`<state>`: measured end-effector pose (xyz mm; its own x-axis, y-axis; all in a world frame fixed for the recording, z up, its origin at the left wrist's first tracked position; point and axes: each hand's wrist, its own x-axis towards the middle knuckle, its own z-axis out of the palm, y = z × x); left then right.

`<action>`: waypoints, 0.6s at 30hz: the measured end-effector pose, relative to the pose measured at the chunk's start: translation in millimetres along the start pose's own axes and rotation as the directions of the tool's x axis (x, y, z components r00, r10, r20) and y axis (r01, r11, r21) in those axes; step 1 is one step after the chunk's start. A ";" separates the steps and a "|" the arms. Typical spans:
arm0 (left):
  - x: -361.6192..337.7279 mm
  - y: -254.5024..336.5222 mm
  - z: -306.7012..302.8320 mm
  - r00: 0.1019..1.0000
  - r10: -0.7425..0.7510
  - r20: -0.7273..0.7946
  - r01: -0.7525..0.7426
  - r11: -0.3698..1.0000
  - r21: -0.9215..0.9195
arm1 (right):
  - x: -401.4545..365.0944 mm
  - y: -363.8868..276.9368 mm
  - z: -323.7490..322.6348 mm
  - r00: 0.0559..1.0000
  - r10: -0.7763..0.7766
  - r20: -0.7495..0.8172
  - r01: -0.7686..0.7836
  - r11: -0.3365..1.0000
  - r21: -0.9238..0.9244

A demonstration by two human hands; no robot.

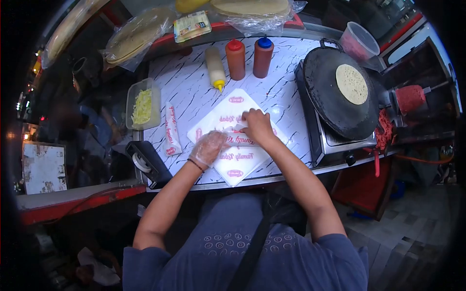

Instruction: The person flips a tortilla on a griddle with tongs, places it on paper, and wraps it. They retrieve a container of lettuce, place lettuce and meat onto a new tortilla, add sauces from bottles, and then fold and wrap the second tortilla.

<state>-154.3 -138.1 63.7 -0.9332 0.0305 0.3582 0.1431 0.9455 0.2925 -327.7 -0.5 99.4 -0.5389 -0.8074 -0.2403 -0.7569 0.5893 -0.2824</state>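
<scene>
A stack of white wrapping paper [236, 167] printed "Family Kebab" lies cornerwise on the counter. On top of it, between my hands, is a paper-wrapped roll [242, 140], its outline partly hidden by my fingers. My left hand [209, 148], in a clear plastic glove, is closed at the roll's left end. My bare right hand [258, 126] has curled fingers pinching the paper at the right. Left of the stack, a finished wrapped roll [172, 130] with red print lies on the counter.
Three squeeze bottles stand behind the paper, including a red-capped bottle [235, 60]. A tub of shredded cabbage [143, 107] is at left, near a black dispenser [148, 164]. Right, a flatbread [352, 84] lies on a black griddle [330, 106]; red meat [410, 99] is beyond.
</scene>
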 end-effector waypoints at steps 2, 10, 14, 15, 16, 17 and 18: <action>8.0 -0.7 -5.2 0.974 -0.103 0.202 0.090 0.993 0.072 | -6.0 6.5 5.1 0.907 -0.114 -0.406 0.149 0.987 0.057; 43.8 -4.8 -8.3 0.842 -0.391 0.372 0.321 0.917 0.238 | -11.5 -2.5 -0.2 0.939 -0.342 -0.042 0.326 0.922 -0.211; 57.4 -10.5 6.4 0.776 -0.561 0.289 0.430 0.806 0.407 | -15.0 -18.8 9.5 0.932 -0.260 -0.254 0.172 0.931 -0.322; 61.0 -10.8 5.9 0.804 -0.570 0.168 0.467 0.781 0.414 | -18.1 -24.3 12.5 0.862 -0.379 -0.336 0.265 0.903 -0.338; 65.2 -13.8 4.0 0.804 -0.570 0.168 0.468 0.781 0.414 | -21.9 -29.4 15.7 0.770 -0.487 -0.412 0.353 0.863 -0.361; 68.8 -17.0 2.0 0.814 -0.564 0.140 0.478 0.787 0.390 | -28.8 -33.3 19.5 0.833 -0.514 -0.204 0.429 0.834 -0.347; 68.5 -18.7 -0.5 0.823 -0.557 0.114 0.485 0.793 0.370 | -30.6 -35.0 24.5 0.835 -0.510 -0.207 0.428 0.838 -0.339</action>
<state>-220.7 -153.8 83.2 -0.8852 -0.4642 0.0307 -0.4609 0.8840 0.0777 -275.7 4.4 93.9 -0.1406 -0.9808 0.1354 -0.9901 0.1386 -0.0243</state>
